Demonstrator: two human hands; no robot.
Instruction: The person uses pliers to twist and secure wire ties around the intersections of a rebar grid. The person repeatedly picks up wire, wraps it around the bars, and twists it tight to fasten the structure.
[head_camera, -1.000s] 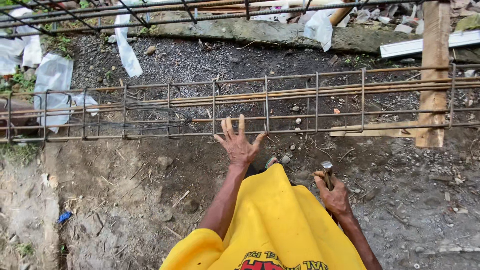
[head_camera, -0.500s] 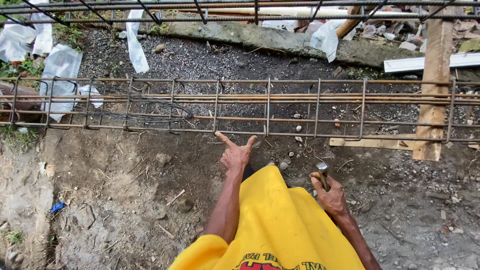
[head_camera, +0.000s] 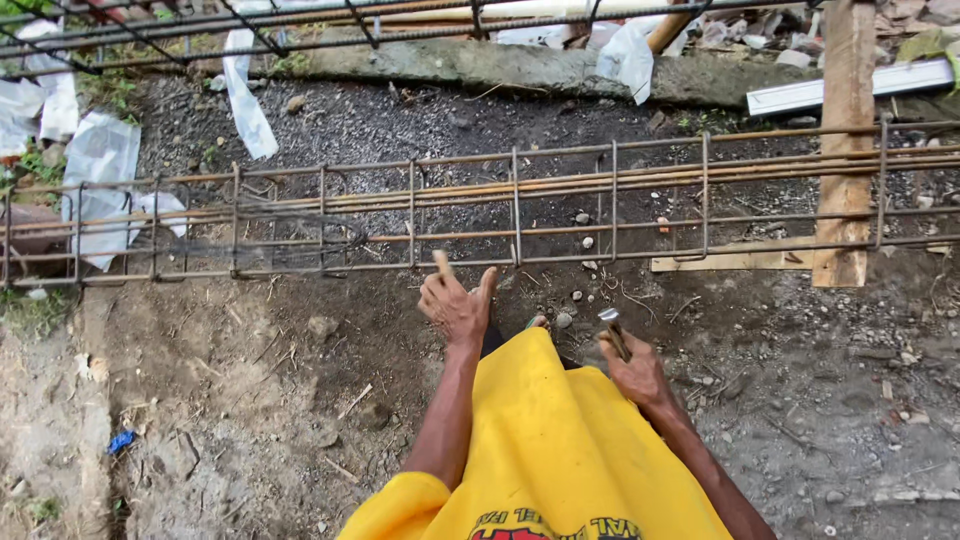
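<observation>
A long rusty rebar cage (head_camera: 560, 205) lies across the dirt ground, with square stirrups spaced along its bars. My left hand (head_camera: 455, 303) reaches up to the near lower bar of the cage, fingers curled, index finger touching or just below the bar. My right hand (head_camera: 632, 370) stays lower to the right, closed around a small metal tool (head_camera: 613, 331) whose tip sticks up from the fist. A yellow shirt (head_camera: 545, 450) covers the lower middle of the view. A bundle of thin dark tie wire (head_camera: 300, 232) lies inside the cage to the left.
A wooden post (head_camera: 843, 140) stands at the right with a plank (head_camera: 735, 260) at its base. White plastic sheets (head_camera: 100, 160) lie at the upper left. A concrete edge (head_camera: 500, 62) and more rebar run along the top. Loose stones and gravel cover the soil.
My left hand went from spread flat near the cage to curled with a finger up at the lower bar. The right hand with the tool shifted slightly left.
</observation>
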